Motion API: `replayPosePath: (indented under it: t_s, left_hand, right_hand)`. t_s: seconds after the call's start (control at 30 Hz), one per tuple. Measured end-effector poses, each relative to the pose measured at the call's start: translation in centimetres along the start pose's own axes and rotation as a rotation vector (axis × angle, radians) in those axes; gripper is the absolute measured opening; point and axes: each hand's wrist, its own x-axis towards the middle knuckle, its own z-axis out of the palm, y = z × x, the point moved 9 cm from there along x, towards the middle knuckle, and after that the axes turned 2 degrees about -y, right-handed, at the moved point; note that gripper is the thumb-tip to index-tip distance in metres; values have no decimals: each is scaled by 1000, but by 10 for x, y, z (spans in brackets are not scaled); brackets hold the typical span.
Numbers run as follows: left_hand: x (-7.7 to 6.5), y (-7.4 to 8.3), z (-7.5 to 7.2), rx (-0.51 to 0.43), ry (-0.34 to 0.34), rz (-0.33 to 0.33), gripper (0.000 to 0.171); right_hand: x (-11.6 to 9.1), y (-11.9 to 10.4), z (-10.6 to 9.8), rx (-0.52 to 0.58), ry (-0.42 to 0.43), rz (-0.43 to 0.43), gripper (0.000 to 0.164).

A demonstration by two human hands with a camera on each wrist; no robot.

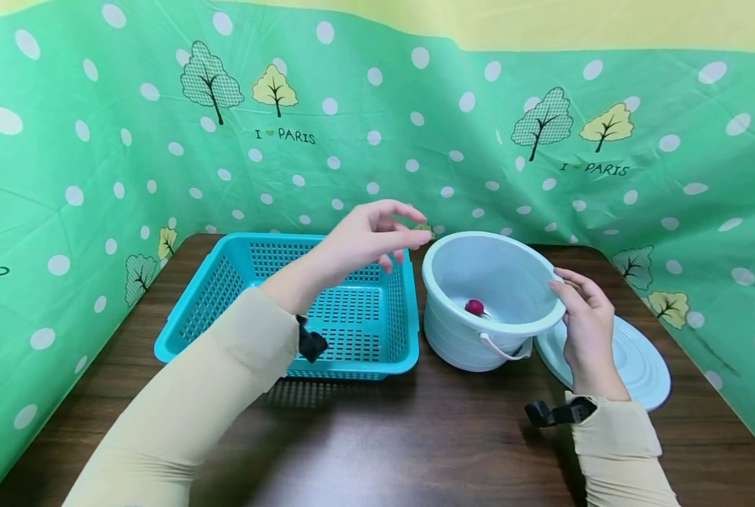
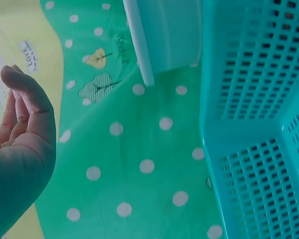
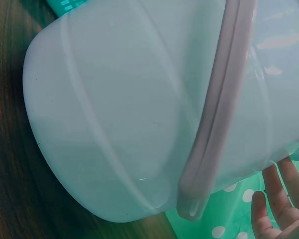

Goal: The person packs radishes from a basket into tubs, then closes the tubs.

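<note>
In the head view a light blue bucket (image 1: pixel 460 338) stands on the table, slightly tilted, with its handle hanging at the front. A small dark red round object (image 1: pixel 475 307) lies inside; its kind is unclear. My right hand (image 1: pixel 589 324) grips the bucket's right rim between thumb and fingers. To the left of the bucket, my left hand (image 1: pixel 377 236) hovers over the right part of a turquoise perforated basket (image 1: pixel 403 355), its fingers loosely bent and nothing between them. The left wrist view shows a gap between that hand's (image 2: pixel 25 119) thumb and index finger.
A round light blue lid (image 1: pixel 640 366) lies on the dark wooden table (image 1: pixel 415 443), right of the bucket and partly behind my right hand. Green dotted cloth (image 1: pixel 365 120) hangs around the back and sides of the table.
</note>
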Motion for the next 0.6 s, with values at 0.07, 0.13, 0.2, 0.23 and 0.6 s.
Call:
replayPosePath:
  t_s: [0.07,0.13,0.2,0.23,0.6]
  left_hand:
    - [-7,-1,-8,-6,20,-10,32]
    - [-14,-2,-14,-10,41,-24,32]
    - [-20,-5,-21,-13,66,-35,32]
    - [-23,-7,-25,-15,78,-41,32]
    - [-55,-28,-56,-61,156,-56,35]
  right_hand:
    - [0,0,0,4,-1,3,20]
    - [0,1,0,5,-4,7,21]
    - [1,2,-1,7,-3,11,21]
    - [1,2,-1,10,-3,14,21]
    - [2,0,-1,16,-6,1,21]
